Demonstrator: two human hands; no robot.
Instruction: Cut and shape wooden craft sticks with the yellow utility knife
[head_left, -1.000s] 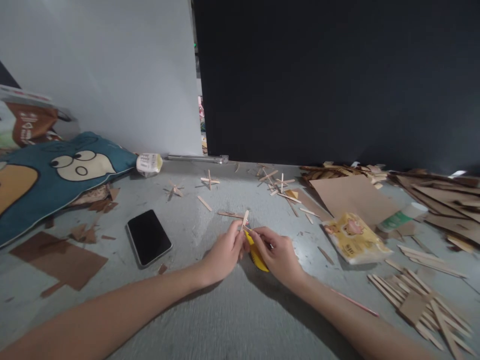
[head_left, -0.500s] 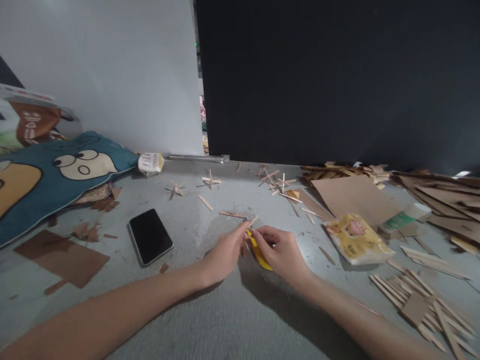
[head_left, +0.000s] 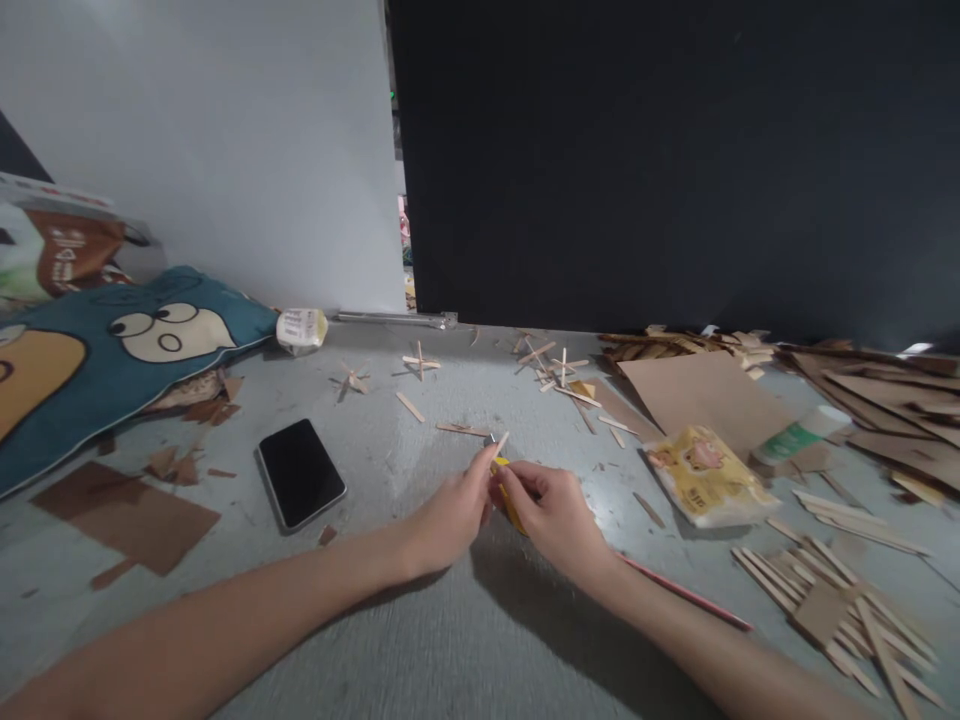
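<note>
My left hand (head_left: 451, 515) is closed on a small wooden stick (head_left: 501, 446), whose pale end sticks up past the thumb. My right hand (head_left: 555, 510) is closed around what looks like a yellow utility knife (head_left: 512, 500). A bit of metal shows at the tool's far end, beside the stick. Both hands meet over the middle of the table, and their fingers partly hide the tool and the stick. Just beyond them lies a flat wooden stick (head_left: 463, 429).
Crossed-stick pieces (head_left: 421, 361) stand farther back. To the left are a black phone (head_left: 301, 474), brown cardboard (head_left: 127, 515) and a blue cushion (head_left: 187, 300). On the right lie a yellow packet (head_left: 709, 480), a glue stick (head_left: 801, 436), wooden sticks (head_left: 840, 600) and a red pencil-like rod (head_left: 686, 592).
The stick's end has tipped more upright. My right hand has shifted slightly left, covering more of the yellow tool. The red rod beside my right forearm now shows more fully.
</note>
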